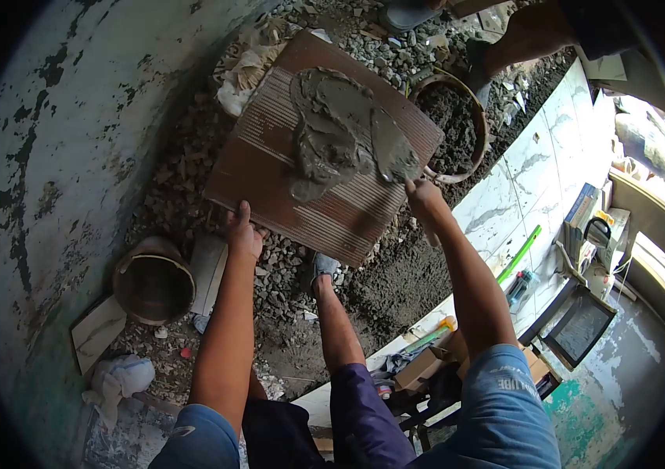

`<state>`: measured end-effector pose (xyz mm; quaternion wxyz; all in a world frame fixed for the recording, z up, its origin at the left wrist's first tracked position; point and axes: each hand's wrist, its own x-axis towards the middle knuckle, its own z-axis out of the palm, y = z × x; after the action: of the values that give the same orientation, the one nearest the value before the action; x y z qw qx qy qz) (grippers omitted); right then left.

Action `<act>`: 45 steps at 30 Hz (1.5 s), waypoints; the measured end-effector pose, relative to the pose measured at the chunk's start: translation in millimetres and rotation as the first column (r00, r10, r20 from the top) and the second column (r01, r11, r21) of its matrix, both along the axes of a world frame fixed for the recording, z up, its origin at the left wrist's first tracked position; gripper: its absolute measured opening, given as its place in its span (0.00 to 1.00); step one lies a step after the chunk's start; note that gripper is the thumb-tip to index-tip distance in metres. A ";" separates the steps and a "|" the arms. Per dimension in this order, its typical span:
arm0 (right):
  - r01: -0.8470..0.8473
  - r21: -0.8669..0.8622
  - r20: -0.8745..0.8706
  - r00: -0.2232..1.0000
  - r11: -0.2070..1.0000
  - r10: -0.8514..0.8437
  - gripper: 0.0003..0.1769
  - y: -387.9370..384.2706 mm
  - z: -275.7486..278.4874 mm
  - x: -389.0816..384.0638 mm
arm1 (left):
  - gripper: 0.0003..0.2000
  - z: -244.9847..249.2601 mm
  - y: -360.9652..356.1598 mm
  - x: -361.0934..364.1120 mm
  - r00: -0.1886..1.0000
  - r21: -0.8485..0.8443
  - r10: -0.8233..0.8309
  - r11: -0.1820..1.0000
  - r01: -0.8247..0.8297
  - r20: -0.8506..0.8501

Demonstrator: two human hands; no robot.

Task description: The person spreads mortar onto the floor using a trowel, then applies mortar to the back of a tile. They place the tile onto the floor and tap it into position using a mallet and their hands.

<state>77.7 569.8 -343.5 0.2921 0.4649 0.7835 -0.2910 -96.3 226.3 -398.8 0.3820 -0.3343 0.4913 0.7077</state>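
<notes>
I'm seeing the left hand (246, 234) pinching a ribbed brown tile (250, 160) by its near edge, thumb on top, while the right hand (426, 202) is wrapping closed around a trowel (396, 152). Grey mortar (325, 129) is covering the tile's middle. Rubble (274, 273) is lying around the tile; one bucket (483, 125) is standing beyond its right side, another bucket (145, 248) nearer, leftward.

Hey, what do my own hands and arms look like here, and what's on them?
Your left hand and right hand are bare, without gloves. Your left sleeve and right sleeve are short and blue; the left has a small pale mark, the right pale lettering near its hem.
</notes>
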 end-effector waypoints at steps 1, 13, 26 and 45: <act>0.103 -0.061 0.044 0.994 0.993 -0.100 0.28 4.2 15.7 3.0 | 0.26 0.8 0.7 0.0 1.000 -0.011 0.010 1.000 -0.010 0.005; 0.048 0.034 -0.123 0.991 0.998 -0.044 0.27 16.9 60.3 64.7 | 0.26 -5.6 -6.7 -0.4 1.000 0.011 -0.007 1.000 0.007 0.004; -0.050 -0.116 -0.147 0.989 0.992 0.033 0.21 20.5 29.8 -75.4 | 0.25 -7.9 -10.4 0.2 0.995 0.040 -0.088 0.995 0.090 -0.056; -0.661 0.273 -0.028 0.721 0.699 0.692 0.18 -44.1 52.1 -54.3 | 0.32 27.9 -36.1 -78.4 0.935 -0.241 -0.256 0.951 0.196 -0.247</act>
<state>23.4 525.7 -291.5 0.2679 0.1563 0.9460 -0.0940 -174.7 190.2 -370.9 0.3513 -0.2123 0.6476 0.6420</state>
